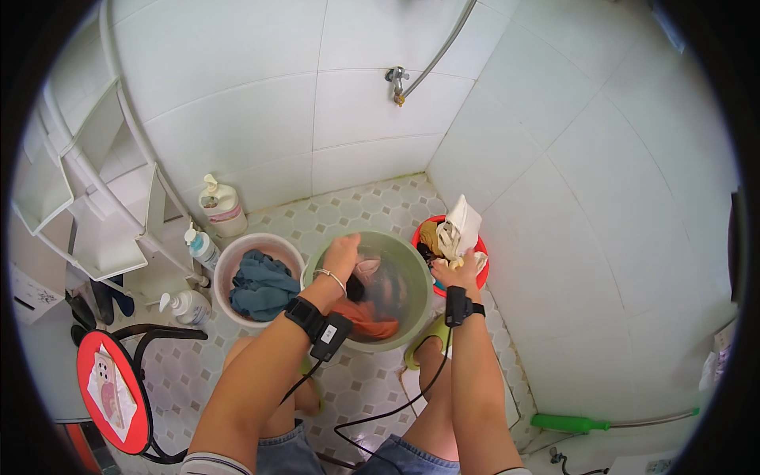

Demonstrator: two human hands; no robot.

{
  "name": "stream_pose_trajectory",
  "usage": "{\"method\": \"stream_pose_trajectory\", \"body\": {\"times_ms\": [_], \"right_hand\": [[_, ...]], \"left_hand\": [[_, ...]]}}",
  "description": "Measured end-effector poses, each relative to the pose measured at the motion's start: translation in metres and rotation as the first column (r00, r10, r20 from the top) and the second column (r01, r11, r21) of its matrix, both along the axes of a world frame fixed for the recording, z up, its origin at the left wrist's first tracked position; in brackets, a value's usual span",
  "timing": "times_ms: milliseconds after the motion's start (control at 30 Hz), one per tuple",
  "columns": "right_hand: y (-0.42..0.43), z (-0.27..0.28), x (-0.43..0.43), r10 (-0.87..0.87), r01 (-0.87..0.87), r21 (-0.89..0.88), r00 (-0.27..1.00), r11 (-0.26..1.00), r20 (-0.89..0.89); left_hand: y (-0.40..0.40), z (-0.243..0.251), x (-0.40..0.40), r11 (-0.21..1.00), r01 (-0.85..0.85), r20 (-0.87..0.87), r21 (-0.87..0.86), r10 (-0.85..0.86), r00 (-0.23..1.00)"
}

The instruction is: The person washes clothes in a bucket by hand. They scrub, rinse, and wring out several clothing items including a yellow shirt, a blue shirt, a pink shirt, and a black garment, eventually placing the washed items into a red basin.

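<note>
In the head view a green plastic basin [420, 309] of cloudy water holds an orange cloth [371, 323], a black piece and a pinkish piece. My left hand [342, 258] is over its upper left part, fingers bent; whether it grips anything is hidden. My right hand [458, 270] is at the red basin [484, 284] on the right, its fingers on a whitish cloth [460, 228] that rises above the rim. Tan and black cloths lie in that basin too. To the left, a pale basin [224, 270] contains a blue-grey cloth [261, 288].
Pump bottles [223, 208] stand by the left wall near a white shelf rack [107, 219]. A red-topped stool [89, 380] bearing a phone [108, 389] is at lower left. A tap [398, 83] with a hose is on the wall. Black cables hang from my wrists.
</note>
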State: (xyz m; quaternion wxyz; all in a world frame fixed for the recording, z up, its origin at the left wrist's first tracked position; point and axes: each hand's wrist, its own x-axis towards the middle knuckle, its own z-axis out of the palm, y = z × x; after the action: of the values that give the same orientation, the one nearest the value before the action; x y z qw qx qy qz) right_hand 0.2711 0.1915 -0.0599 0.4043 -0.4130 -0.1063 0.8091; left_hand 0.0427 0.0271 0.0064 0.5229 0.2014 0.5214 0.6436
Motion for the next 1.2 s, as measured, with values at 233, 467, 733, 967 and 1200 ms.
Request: {"method": "stream_pose_trajectory", "body": {"times_ms": [233,467,733,967,1200], "right_hand": [[-0.077,-0.040,-0.096,0.509,-0.665,-0.008,0.564,0.747,0.650],[-0.077,-0.107,-0.144,0.443,-0.714,0.204,0.605,0.670,0.662],[-0.049,-0.136,-0.130,0.493,-0.642,0.183,0.713,0.745,0.498],[-0.060,0.040,-0.114,0.437,-0.481,0.294,0.876,0.826,0.204],[-0.073,0.144,-0.095,0.317,-0.216,0.447,0.934,0.868,-0.164]], "left_hand": [[-0.007,-0.022,-0.038,0.949,-0.214,-0.187,-0.231,0.173,0.967],[-0.013,-0.039,-0.045,0.939,-0.221,-0.186,-0.263,0.175,0.967],[-0.011,-0.047,-0.048,0.946,-0.182,-0.158,-0.267,0.143,0.977],[-0.016,-0.009,-0.024,0.980,-0.072,-0.157,-0.187,0.043,0.987],[-0.001,-0.077,-0.021,0.962,-0.023,-0.562,-0.271,-0.139,0.815]]}}
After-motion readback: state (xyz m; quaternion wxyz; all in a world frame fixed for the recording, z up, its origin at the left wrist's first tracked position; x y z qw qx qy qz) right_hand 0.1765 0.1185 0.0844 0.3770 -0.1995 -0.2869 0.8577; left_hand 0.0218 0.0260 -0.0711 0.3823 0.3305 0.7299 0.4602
